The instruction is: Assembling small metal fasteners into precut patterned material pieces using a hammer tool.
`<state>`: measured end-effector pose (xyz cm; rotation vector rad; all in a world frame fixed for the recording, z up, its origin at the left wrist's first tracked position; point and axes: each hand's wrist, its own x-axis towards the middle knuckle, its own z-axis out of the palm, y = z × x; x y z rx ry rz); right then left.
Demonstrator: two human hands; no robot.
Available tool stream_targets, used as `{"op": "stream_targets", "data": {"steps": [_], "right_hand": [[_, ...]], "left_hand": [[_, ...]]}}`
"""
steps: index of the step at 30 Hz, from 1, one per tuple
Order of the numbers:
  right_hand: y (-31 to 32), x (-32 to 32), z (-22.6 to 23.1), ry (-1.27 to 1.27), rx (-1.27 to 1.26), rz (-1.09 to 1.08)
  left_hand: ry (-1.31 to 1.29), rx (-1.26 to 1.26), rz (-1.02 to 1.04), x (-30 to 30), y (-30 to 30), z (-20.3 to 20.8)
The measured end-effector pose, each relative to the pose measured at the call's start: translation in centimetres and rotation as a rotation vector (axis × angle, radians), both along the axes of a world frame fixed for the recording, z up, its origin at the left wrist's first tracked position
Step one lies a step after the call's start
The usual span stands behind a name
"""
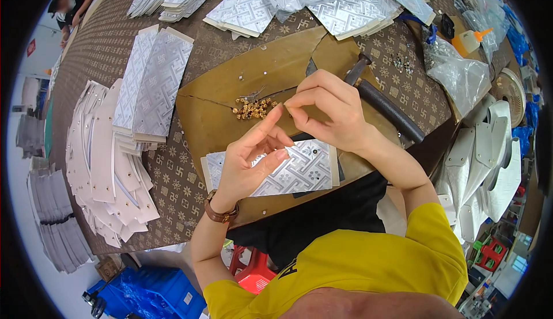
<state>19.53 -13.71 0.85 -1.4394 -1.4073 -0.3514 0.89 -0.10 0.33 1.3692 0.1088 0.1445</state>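
A silver patterned panel lies flat on the brown board in front of me. My left hand is over the panel's left part, its thumb and fingers apart and its index finger stretched up. My right hand is pinched closed beside that index fingertip, above the panel; whatever is in the pinch is too small to make out. Just beyond my left fingertips is a small heap of gold-coloured bead-like pieces. A hammer with a black handle lies right of my right hand.
Patterned panels are stacked at the left, with white curved pieces nearer. More panels and clear plastic lie at the back. An orange-tipped bottle and a plastic bag are at the right. A person sits far left.
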Motion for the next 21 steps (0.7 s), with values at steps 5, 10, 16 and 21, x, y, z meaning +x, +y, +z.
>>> {"op": "stream_targets", "data": {"steps": [5, 10, 16, 21], "right_hand": [[0.2, -0.1, -0.2, -0.051, 0.014, 0.063], [-0.1, -0.1, 0.2, -0.172, -0.039, 0.037], [0.0, -0.2, 0.0, -0.136, 0.0, 0.051], [0.1, 0.0, -0.1, -0.044, 0.029, 0.051]], "left_hand": [[-0.037, 0.058, 0.021, -0.3, -0.2, -0.7], [-0.04, 0.074, 0.015, -0.2, -0.3, -0.6], [0.01, 0.096, 0.002, -0.1, -0.3, 0.2], [0.007, 0.059, -0.004, 0.1, 0.2, -0.2]]}}
